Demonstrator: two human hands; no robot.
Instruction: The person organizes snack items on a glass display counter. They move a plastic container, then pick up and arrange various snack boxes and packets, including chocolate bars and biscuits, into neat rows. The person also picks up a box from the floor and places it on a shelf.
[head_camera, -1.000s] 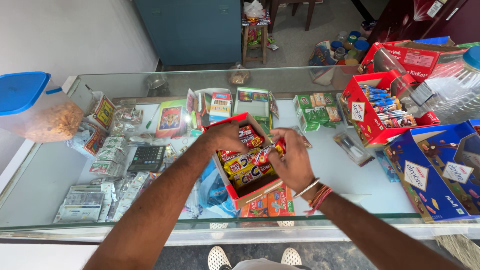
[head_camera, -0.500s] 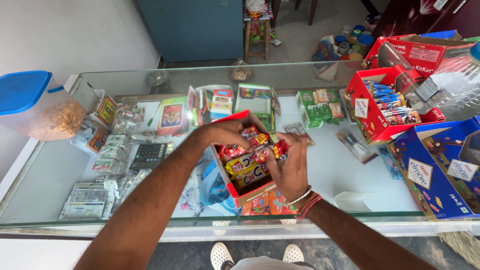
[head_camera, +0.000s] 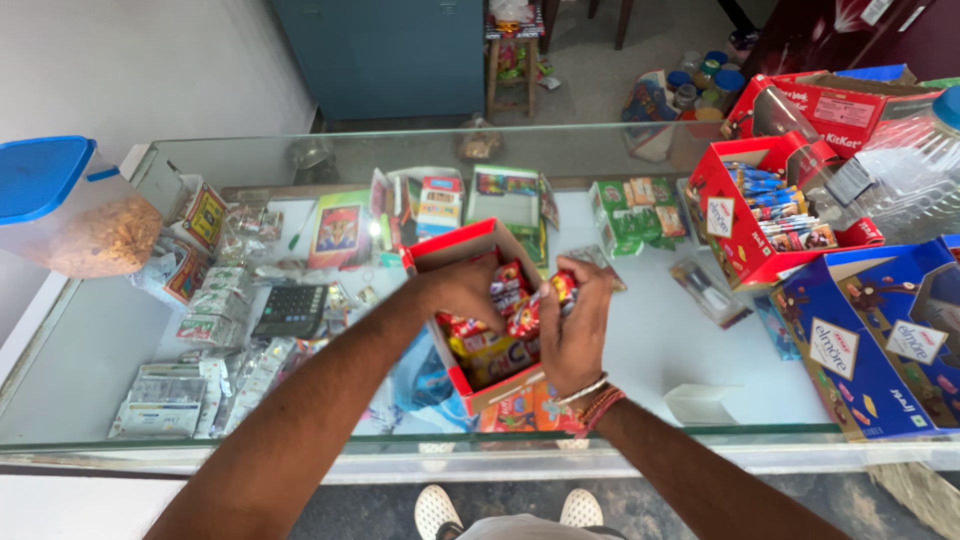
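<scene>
Both hands now deeper over the red carton (head_camera: 470, 385) at frame centre: left hand (head_camera: 462, 288) grip clamped among red sweet packets (head_camera: 508, 290), right hand (head_camera: 575, 325) grip clamped on a few, counter (head_camera: 660, 340) beneath

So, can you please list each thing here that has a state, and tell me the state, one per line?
small red box: open, flap up, partly filled with candy packets
left hand: reaching into that box, fingers on packets
right hand: closed around red and yellow packets
plastic jar: blue lid on, part full
red display box: open, stocked
blue carton: open
calculator: lying flat
</scene>
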